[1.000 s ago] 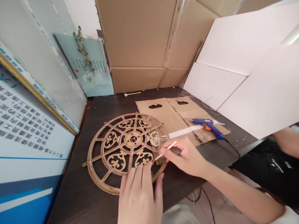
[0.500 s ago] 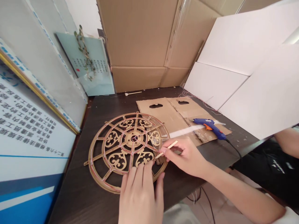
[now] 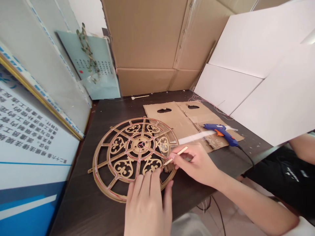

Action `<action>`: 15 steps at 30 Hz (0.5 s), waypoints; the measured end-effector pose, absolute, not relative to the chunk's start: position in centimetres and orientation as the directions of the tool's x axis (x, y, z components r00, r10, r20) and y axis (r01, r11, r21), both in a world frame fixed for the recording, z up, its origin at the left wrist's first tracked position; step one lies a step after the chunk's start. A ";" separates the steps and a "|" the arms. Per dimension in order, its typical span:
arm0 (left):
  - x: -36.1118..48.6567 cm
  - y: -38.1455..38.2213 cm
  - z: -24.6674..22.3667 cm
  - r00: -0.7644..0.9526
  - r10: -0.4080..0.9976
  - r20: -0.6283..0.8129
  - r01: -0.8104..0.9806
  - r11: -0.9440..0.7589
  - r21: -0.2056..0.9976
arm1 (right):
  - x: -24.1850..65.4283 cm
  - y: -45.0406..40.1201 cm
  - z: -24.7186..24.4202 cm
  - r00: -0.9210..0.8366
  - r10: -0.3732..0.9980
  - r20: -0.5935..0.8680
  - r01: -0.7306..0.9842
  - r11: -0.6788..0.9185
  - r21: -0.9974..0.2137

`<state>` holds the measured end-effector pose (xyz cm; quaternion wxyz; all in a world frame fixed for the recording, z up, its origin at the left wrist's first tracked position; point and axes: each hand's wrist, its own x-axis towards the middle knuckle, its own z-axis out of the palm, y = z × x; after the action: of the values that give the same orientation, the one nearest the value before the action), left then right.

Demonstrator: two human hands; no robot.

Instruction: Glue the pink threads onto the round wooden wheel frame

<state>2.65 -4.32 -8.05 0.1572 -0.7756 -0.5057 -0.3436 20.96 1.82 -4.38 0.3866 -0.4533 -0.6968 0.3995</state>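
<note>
The round frame (image 3: 138, 169) lies flat on the dark tabletop (image 3: 103, 113) in front of me, its right edge overlapping the brown cardboard sheet (image 3: 169, 118). It is an openwork wheel of thin, matte, tan wood-like board: concentric rings, straight radial spokes and a perforated disc hub (image 3: 135, 145). Curled scrollwork inserts (image 3: 123, 168) with heart-like outlines fill bays of the inner ring. Small lugs project from the outer rim. Fine red and white strands (image 3: 139, 160) follow the rings and spokes.

My left hand (image 3: 148, 203) is not clenched; its extended fingers lie over the near side of the frame, thumb apart. My right hand (image 3: 195, 164) grips a pale, slim, straight stick (image 3: 182, 150) between thumb and fingers, angled down to the frame beside my left fingertips. Tip contact cannot be determined.

The smooth blue glue gun (image 3: 227, 136) with orange trigger rests on the creased, torn-edged cardboard.
</note>
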 end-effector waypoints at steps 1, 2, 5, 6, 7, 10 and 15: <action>2.7 -4.3 -8.1 0.254 0.680 0.688 0.893 -0.438 0.103 | 21.0 1.8 -4.4 -0.286 0.943 0.173 0.323 0.265 -0.909; 2.7 -4.4 -8.1 0.253 0.682 0.686 0.894 -0.436 0.103 | 21.0 1.7 -4.4 -0.281 0.945 0.168 0.322 0.258 -0.911; 2.6 -4.4 -8.2 0.255 0.685 0.682 0.896 -0.433 0.101 | 21.0 1.7 -4.4 -0.268 0.951 0.152 0.326 0.238 -0.915; 2.6 -4.4 -8.3 0.256 0.686 0.681 0.895 -0.434 0.102 | 21.0 1.8 -4.4 -0.265 0.953 0.149 0.328 0.235 -0.915; 2.6 -4.4 -8.3 0.256 0.686 0.681 0.894 -0.436 0.103 | 21.0 1.8 -4.4 -0.261 0.954 0.147 0.329 0.231 -0.916; 2.5 -4.4 -8.3 0.261 0.686 0.679 0.889 -0.445 0.107 | 21.0 1.8 -4.5 -0.247 0.957 0.154 0.313 0.229 -0.922; 2.8 -4.5 -8.3 0.246 0.690 0.681 0.894 -0.432 0.115 | 21.1 1.8 -4.5 -0.264 0.950 0.169 0.318 0.251 -0.914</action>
<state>2.76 -4.48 -8.25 0.1503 -0.7747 -0.5111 -0.3405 21.08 1.84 -4.54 0.3934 -0.4617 -0.6863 0.4014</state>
